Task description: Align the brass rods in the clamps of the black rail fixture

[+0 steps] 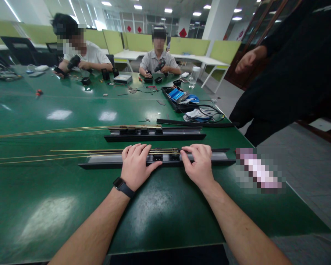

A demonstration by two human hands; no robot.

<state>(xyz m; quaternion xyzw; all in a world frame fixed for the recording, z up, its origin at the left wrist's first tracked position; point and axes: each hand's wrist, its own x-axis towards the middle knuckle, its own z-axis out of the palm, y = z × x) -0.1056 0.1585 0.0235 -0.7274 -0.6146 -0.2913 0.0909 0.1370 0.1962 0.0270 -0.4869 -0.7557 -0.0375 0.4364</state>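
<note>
A long black rail (99,162) with a grey inner channel lies across the table in front of me. Thin brass rods (71,151) run along it and stick out far past its left end. Black blocks (157,157) sit in the channel, between my two hands. My left hand (136,163), with a dark watch on the wrist, is closed over rail and rods, thumb at the near edge. At the rods' right ends, my right hand (197,162) is closed with thumb and forefinger pinched by a block; the fingertips partly hide what they hold.
Behind lies a second black rail (154,137) with brass rods and blocks. Farther back are a black strip (195,123), gloves with cables (201,114) and a black tray (172,99). Two people with drills sit across the green table (57,209); another person (278,70) stands right.
</note>
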